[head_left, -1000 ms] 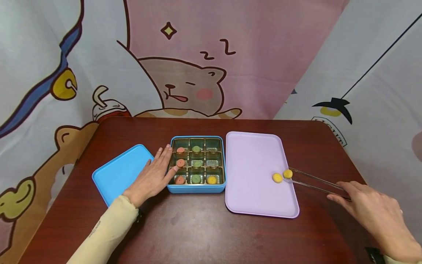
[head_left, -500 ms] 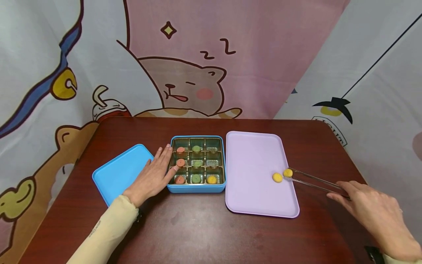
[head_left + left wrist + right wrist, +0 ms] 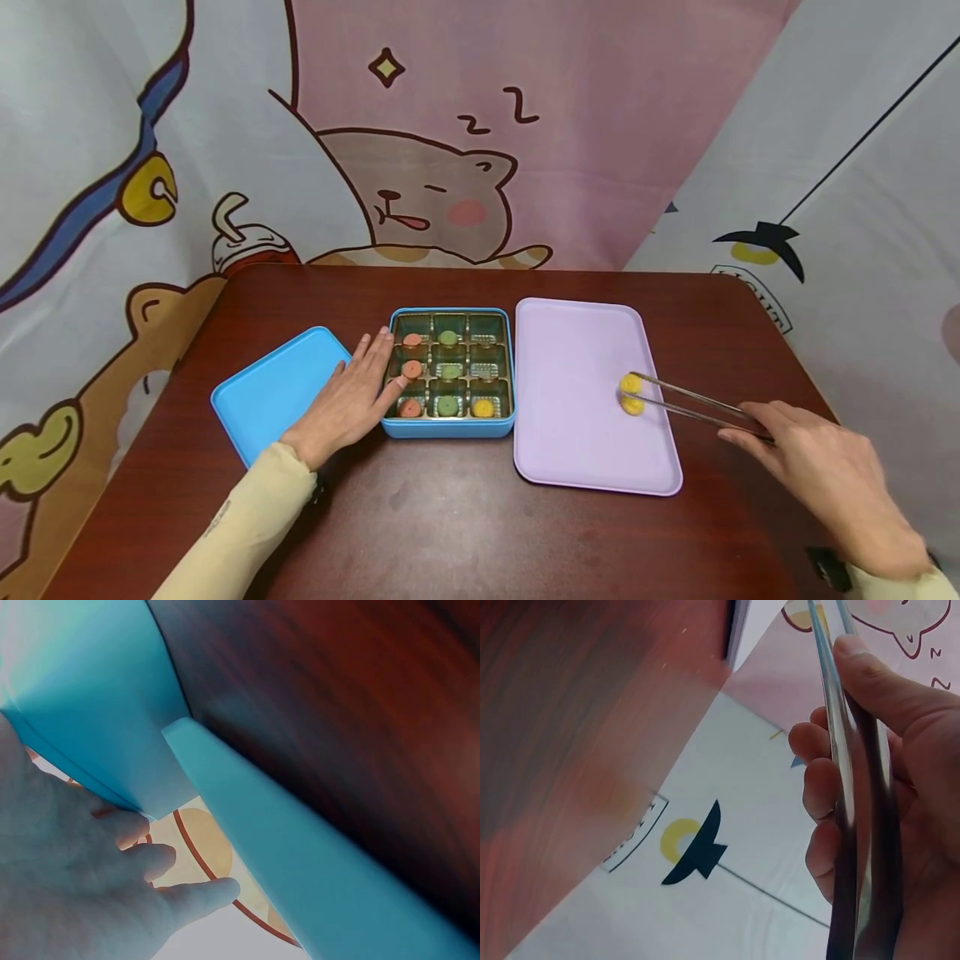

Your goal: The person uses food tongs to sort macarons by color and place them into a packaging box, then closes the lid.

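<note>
My right hand grips metal tongs, also seen along the palm in the right wrist view. The tongs' tips pinch one yellow disc-shaped piece over the lilac tray. A second yellow piece lies right by it on the tray. My left hand, fingers straight, rests at the left rim of the blue box. Its gold insert has several compartments. Orange pieces fill the left column, green pieces the middle one, and a yellow piece sits front right.
A blue lid lies on the table left of the box, partly under my left forearm. The lilac tray stands just right of the box. A patterned cloth hangs behind the brown table.
The tongs have moved left across the tray, carrying the yellow piece from the tray's right edge to beside the other one. My left hand stays in place.
</note>
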`<state>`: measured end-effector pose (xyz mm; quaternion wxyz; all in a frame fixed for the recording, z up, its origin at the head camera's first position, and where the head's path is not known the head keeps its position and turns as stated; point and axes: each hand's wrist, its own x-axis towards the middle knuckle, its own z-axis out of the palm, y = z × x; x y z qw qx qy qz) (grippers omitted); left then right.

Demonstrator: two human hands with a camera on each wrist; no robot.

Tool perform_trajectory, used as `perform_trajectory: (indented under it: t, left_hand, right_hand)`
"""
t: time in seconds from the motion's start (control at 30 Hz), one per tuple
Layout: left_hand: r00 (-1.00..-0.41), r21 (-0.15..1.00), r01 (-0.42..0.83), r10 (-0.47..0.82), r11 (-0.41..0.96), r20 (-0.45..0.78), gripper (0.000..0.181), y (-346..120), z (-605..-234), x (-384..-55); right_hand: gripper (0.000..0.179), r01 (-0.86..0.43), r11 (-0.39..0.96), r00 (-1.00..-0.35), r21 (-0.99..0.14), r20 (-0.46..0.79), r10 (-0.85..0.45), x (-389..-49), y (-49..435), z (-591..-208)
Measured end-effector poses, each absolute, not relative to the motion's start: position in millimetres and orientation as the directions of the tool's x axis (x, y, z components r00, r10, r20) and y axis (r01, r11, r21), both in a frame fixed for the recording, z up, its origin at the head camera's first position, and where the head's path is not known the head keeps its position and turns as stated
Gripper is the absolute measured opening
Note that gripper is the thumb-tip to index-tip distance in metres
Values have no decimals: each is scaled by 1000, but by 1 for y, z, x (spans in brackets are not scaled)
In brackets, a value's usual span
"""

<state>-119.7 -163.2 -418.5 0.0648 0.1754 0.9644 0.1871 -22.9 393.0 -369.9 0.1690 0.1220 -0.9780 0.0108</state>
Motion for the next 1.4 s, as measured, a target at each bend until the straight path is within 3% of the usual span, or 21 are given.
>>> perform_trajectory:
  t: [0.2,0.37,0.47,0.63,0.7,1.0,1.23,1.33,1.4]
  left_hand:
    - [-930,383,316,364,868,-58,76,-162,-419,-120]
    - [-928,384,318,368,867,-62,76,-162,-419,-120]
    - [-927,383,321,370,866,-59,75,-162,-419,-120]
    - [-929,388,316,366,866,-61,75,-161,-418,-120]
    - [-929,390,313,364,866,-63,75,-162,-418,-120]
    - [-929,393,313,365,864,-63,76,-162,-418,-119]
    - [-930,382,314,362,869,-59,77,-163,-419,-120]
    - [-931,381,312,360,870,-59,77,-164,-419,-120]
    - [-931,379,313,360,871,-60,77,-164,-418,-120]
  right_hand:
    - [74,-316,949,-864,26,404,-299,-31,380,-374]
    - [78,-337,942,-871,6,379,-314,-38,369,-374]
    - [71,-353,935,-867,-4,378,-326,-42,363,-374]
    - [43,-374,927,-858,-23,389,-336,-47,352,-373]
    - [43,-381,924,-855,-31,392,-339,-49,348,-372]
    - [76,-431,899,-835,-71,409,-368,-59,328,-370]
    - [43,-460,886,-818,-59,415,-398,-66,313,-370]
    - [42,-474,878,-808,-63,429,-405,-70,306,-370]
    - [50,-487,870,-797,-71,444,-410,-73,301,-369]
